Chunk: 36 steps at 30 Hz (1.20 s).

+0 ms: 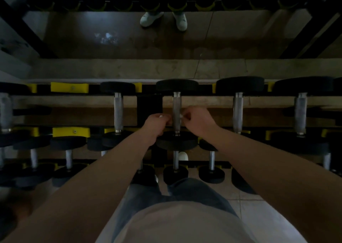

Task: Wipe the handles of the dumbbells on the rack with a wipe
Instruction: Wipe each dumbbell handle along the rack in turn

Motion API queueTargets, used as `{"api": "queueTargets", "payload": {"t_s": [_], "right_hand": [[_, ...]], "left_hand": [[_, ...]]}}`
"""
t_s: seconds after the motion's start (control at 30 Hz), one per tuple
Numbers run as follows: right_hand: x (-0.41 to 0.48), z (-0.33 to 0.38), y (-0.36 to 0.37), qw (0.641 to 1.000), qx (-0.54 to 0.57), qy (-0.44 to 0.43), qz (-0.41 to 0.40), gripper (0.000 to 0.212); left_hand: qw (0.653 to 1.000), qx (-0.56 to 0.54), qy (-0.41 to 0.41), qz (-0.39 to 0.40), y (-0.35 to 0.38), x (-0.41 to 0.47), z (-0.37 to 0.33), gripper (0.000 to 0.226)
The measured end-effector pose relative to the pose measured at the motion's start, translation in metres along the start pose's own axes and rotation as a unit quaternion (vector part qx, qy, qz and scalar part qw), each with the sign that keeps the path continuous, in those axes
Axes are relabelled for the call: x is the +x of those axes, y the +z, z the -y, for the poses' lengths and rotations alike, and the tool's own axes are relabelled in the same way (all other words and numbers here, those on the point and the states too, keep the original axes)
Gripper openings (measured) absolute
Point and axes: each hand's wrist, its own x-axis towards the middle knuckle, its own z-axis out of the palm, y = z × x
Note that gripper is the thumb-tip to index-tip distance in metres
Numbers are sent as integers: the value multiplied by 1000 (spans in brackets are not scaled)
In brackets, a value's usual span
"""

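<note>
**As two hands close on one handle, scraps of a wipe show white**

Though the light is dim, five dumbbells [238, 84] can be counted on the upper tier of the rack [149, 104]. Their steel bars run away from the viewer, and the leftmost is cut by the frame edge. Two yellow cradles [69, 87] between the first and second stand without a weight. On the lower tier at least five smaller dumbbells [211, 174] show, with others hidden behind the two forearms.

Both hands meet at the handle [176, 102] of the third upper dumbbell, near its closer end. The left hand [157, 125] lies just beside it on one side, fingers curled in tight. The right hand [198, 120] mirrors it on the other, fingers likewise bent. Each pinches a small white scrap of the wipe [182, 116] at its fingertips, right against the bar. Whether the wipe passes around the handle cannot be told.

Two pale shoes [151, 18] appear at the top of the view
</note>
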Motion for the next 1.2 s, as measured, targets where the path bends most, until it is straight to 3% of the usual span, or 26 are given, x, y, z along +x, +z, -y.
{"api": "queueTargets", "payload": {"t_s": [0.07, 0.13, 0.27, 0.4, 0.5, 0.6, 0.67, 0.73, 0.83, 0.87, 0.93, 1.0, 1.07, 1.13, 1.2], "right_hand": [[-9, -12, 10, 997, 15, 12, 77, 8], [-9, -18, 17, 995, 52, 22, 78, 13], [13, -7, 14, 971, 213, 101, -45, 5], [37, 7, 6, 936, 311, 126, -112, 21], [28, 1, 9, 941, 310, 133, -31, 15], [13, -8, 11, 968, 145, 129, 158, 14], [18, -10, 11, 967, 121, 142, 175, 15], [34, -10, 11, 938, 251, 204, 122, 15], [62, -6, 4, 837, 499, 225, 18, 25], [64, -5, 2, 835, 510, 207, 10, 27], [62, -10, 2, 889, 419, 182, 39, 26], [46, -17, 8, 938, 252, 178, 159, 23], [34, -22, 12, 938, 151, 179, 254, 19], [38, -19, 6, 929, 197, 184, 254, 15], [51, -14, -3, 899, 350, 201, 172, 19]], "left_hand": [[1000, 6, 8, 0, 1, -1, 0, 18], [1000, 12, 9, -5, 2, -3, -1, 18], [1000, 16, 7, -14, 4, -2, -2, 17], [999, 38, 12, -21, 4, -5, -3, 23], [998, 58, 19, -15, 5, -7, -4, 28], [997, 68, 31, 1, 6, -7, -6, 24], [998, 60, 27, 8, 4, -8, -7, 19], [998, 58, 22, 12, 2, -6, -7, 14], [998, 55, 10, 11, 1, -4, -7, 17], [998, 57, 5, 10, 1, -4, -7, 23], [998, 62, 1, 18, 0, -3, -5, 31], [998, 55, 6, 26, -1, -5, -6, 26], [998, 45, 11, 33, -1, -7, -7, 18], [998, 48, 11, 35, -2, -5, -6, 21], [998, 58, 11, 35, -2, -6, -4, 30]]}}
